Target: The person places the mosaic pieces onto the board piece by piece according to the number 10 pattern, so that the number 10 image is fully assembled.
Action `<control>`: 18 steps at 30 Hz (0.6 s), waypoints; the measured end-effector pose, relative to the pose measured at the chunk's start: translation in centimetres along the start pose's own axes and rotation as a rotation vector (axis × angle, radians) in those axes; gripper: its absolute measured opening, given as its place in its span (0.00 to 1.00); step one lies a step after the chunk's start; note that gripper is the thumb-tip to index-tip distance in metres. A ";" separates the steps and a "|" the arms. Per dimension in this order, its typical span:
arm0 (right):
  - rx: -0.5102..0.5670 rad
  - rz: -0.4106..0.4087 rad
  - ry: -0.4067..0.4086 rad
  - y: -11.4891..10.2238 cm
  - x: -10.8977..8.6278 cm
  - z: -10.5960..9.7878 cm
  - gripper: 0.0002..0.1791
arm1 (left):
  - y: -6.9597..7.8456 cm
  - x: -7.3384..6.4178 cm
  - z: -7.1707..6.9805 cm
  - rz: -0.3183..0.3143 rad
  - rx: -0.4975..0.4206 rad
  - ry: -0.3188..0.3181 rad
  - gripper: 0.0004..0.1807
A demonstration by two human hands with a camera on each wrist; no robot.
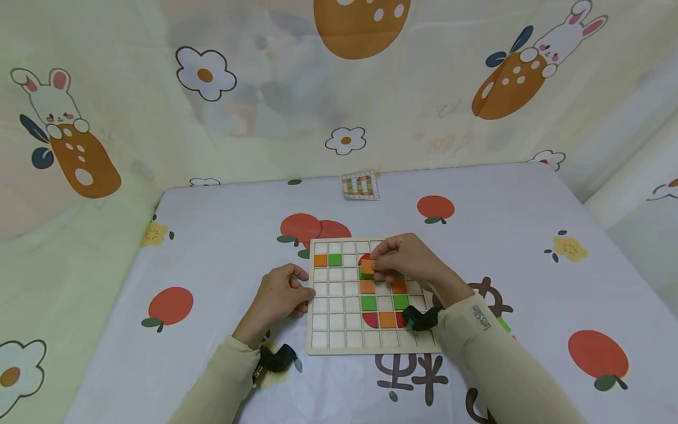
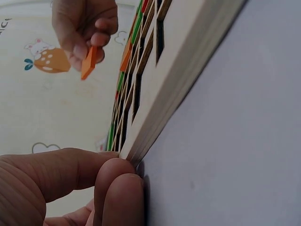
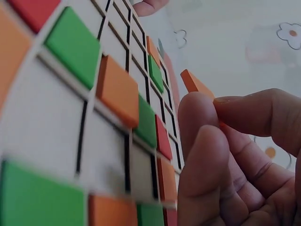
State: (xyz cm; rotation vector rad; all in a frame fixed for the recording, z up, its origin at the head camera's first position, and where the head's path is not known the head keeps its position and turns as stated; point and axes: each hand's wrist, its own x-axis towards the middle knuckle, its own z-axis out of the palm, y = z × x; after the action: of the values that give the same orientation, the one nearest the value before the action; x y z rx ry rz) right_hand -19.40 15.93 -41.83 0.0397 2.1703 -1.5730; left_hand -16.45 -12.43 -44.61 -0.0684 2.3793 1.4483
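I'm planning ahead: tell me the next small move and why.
Probably lower the orange tile into an empty square on the left of the board: the right hand pinches it above the board, most there are bare, and the left hand touches the board.

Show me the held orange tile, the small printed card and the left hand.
Orange tile [image 1: 366,267]: head view, its broad face.
Printed card [image 1: 361,186]: head view, its patterned side.
Left hand [image 1: 278,294]: head view, its back.

Your left hand [image 1: 278,294] has bent fingers and a thumb pointing right, your left forearm [image 1: 219,380] angling up from below. Your right hand [image 1: 410,262] is farther forward, thumb and fingertips pinching, your right forearm [image 1: 495,356] slanting in from the lower right.
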 end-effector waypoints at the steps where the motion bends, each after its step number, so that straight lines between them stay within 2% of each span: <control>1: 0.006 0.008 -0.010 -0.2 0.3 0.2 0.09 | 0.0 0.0 0.0 0.000 -0.001 -0.002 0.14; 10: -0.026 -0.001 -0.085 -1.8 2.4 2.1 0.09 | -0.1 0.0 0.0 -0.007 0.000 -0.003 0.14; 18: -0.060 0.045 -0.098 -2.4 3.1 3.4 0.08 | -0.1 0.1 0.0 -0.015 0.001 -0.007 0.14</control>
State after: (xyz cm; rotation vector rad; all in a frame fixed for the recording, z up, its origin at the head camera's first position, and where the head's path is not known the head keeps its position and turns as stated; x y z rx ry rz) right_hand -21.72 11.28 -41.72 -0.0068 2.1245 -1.4538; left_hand -16.54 -12.49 -44.72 -0.0803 2.3691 1.4379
